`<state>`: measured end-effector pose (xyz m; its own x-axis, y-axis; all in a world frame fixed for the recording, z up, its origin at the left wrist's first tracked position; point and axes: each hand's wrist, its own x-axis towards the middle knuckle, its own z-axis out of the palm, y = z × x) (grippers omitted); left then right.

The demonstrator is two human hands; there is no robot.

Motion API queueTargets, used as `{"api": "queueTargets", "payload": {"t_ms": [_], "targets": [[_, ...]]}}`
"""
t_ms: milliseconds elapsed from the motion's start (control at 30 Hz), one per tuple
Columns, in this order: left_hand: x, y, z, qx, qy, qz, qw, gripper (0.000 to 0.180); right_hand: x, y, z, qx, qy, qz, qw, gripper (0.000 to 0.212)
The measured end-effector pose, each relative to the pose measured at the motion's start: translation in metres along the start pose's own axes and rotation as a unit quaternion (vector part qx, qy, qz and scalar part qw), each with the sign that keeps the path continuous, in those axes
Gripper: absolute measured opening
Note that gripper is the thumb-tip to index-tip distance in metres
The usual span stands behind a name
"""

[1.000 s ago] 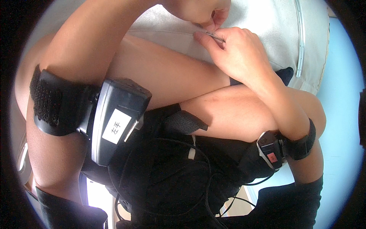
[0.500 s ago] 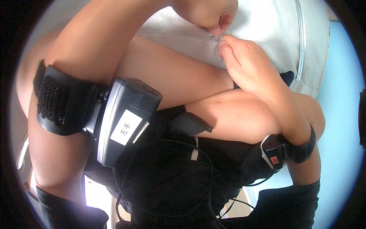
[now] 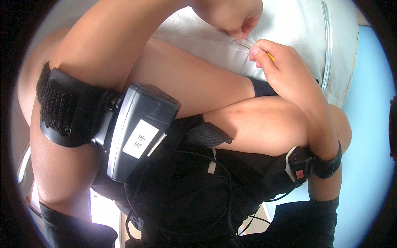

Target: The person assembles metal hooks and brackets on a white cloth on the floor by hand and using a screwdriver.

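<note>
From my remote seat I note the right hand point(image 3: 285, 62) closed round a thin yellow-handled tool point(image 3: 244, 44), angled low over the pale cloth point(image 3: 293, 25) toward the left hand point(image 3: 229, 14), apparently for fine control; what that pinch holds, I cannot tell.

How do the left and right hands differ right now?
Position: the left hand reaches the picture's top edge; the right hand sits lower and farther right.
Grip: the right hand holds a thin tool, yellow showing in its grip; the left hand's fingertips are pinched, any held item too small to tell.
Shared: both bare, fingers bent, over pale fabric.
</note>
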<state>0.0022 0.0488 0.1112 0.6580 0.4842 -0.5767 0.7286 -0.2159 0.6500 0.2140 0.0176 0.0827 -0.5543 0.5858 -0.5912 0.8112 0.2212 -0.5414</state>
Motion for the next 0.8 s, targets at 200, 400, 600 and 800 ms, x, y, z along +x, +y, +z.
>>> {"api": "queueTargets", "payload": {"t_ms": [200, 400, 600, 800], "targets": [[-0.012, -0.008, 0.008, 0.030, 0.075, 0.094, 0.992, 0.023, 0.006, 0.006, -0.001, 0.030, -0.016, -0.014, 0.999, 0.027], [-0.021, 0.002, 0.002, 0.007, 0.040, 0.048, 0.998, 0.022, 0.012, 0.005, 0.001, 0.049, -0.002, -0.012, 0.999, 0.027], [-0.015, 0.001, -0.011, -0.007, -0.029, 0.015, 0.999, 0.022, 0.019, 0.001, 0.002, 0.003, 0.021, -0.046, 0.999, 0.026], [-0.007, 0.001, -0.007, 0.083, -0.022, 0.046, 0.995, 0.022, 0.026, -0.009, 0.003, -0.041, 0.015, 0.009, 0.999, 0.027]]}}
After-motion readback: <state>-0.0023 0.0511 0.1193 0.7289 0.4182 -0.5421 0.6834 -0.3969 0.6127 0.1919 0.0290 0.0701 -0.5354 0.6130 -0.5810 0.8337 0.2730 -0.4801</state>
